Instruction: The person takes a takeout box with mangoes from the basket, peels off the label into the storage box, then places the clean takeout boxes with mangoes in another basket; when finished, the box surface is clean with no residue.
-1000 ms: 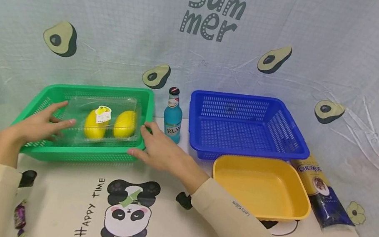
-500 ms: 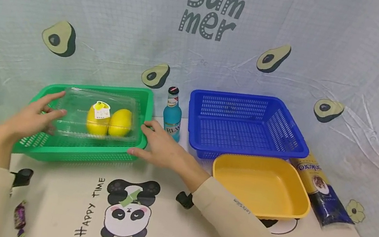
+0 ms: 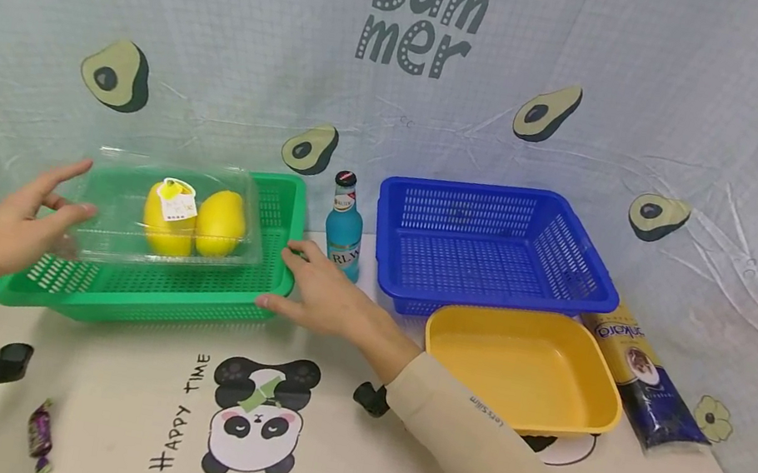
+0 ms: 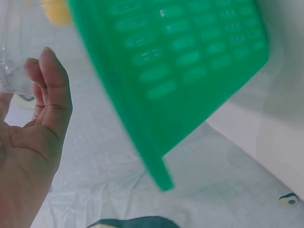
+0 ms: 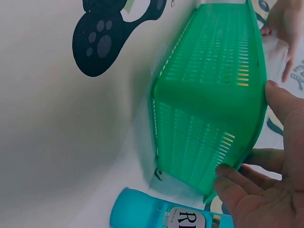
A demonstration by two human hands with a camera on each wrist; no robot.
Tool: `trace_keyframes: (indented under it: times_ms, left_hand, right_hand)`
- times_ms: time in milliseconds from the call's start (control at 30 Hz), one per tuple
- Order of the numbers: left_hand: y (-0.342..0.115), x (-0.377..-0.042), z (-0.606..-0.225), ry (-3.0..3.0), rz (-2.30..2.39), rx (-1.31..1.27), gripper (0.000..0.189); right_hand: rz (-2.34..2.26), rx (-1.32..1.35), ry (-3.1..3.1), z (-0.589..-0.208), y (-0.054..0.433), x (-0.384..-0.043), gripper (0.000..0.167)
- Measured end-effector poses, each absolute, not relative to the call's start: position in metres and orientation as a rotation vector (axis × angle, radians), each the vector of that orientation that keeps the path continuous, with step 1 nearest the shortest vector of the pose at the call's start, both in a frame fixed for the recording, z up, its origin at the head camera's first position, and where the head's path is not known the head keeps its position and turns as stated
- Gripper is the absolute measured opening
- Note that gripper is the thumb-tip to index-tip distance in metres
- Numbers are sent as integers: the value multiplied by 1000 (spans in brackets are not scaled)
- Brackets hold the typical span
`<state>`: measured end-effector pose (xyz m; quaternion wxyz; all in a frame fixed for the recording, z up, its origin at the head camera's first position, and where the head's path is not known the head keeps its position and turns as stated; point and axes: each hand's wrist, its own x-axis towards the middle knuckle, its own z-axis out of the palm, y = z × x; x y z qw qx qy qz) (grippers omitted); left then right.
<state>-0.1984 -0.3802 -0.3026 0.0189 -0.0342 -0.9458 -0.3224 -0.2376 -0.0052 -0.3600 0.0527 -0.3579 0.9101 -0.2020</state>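
Note:
In the head view a clear plastic container (image 3: 123, 217) with a white label holds two yellow lemon-like fruits (image 3: 221, 222). It is above the left part of the green basket (image 3: 168, 309), raised over the rim. My left hand (image 3: 15, 227) grips the container's left end between thumb and fingers; the left wrist view shows that hand (image 4: 40, 128) by the container's clear edge. At the basket's right front corner, my right hand (image 3: 323, 294) holds the rim. In the right wrist view, its fingers (image 5: 237, 192) lie against the basket's outer wall.
A blue bottle (image 3: 344, 235) stands just right of the green basket. Farther right are a blue basket (image 3: 464, 273), a yellow tub (image 3: 522, 372) and a blue-gold packet (image 3: 650, 382). A purple wrapped candy (image 3: 40, 435) lies at the front left.
My left hand has moved left and lifted the container of fruits up from inside the green basket, and the fruits have shifted with it. My right hand has stayed at the basket's corner.

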Motion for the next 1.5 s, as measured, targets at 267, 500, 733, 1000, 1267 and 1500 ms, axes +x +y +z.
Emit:
trace_keyframes:
  times_ms: [267,500,733,1000,1267,1500]
  left_hand:
    - [-377,-175,-286,-2856,-884,-83,67]
    - [-369,-160,-278,-2818,-870,-191,66]
    - [-360,-148,-279,-2793,-931,-280,66]
    - [-351,-142,-285,-2753,-963,-385,65]
    - [-347,-141,-294,-2735,-1114,-512,67]
    - [-327,-134,-296,-2739,-1245,-652,69]
  right_hand:
    - [-635,-1107,2743,-357,-1,-239,83]
    - [-638,-1149,2716,-352,7,-237,77]
    - [-670,-1180,2681,-340,28,-225,75]
    - [-792,-1112,2644,-334,62,-208,102]
    - [-1047,-1164,2524,-333,82,-191,128]
    - [-1146,-1210,2507,-335,103,-181,135]
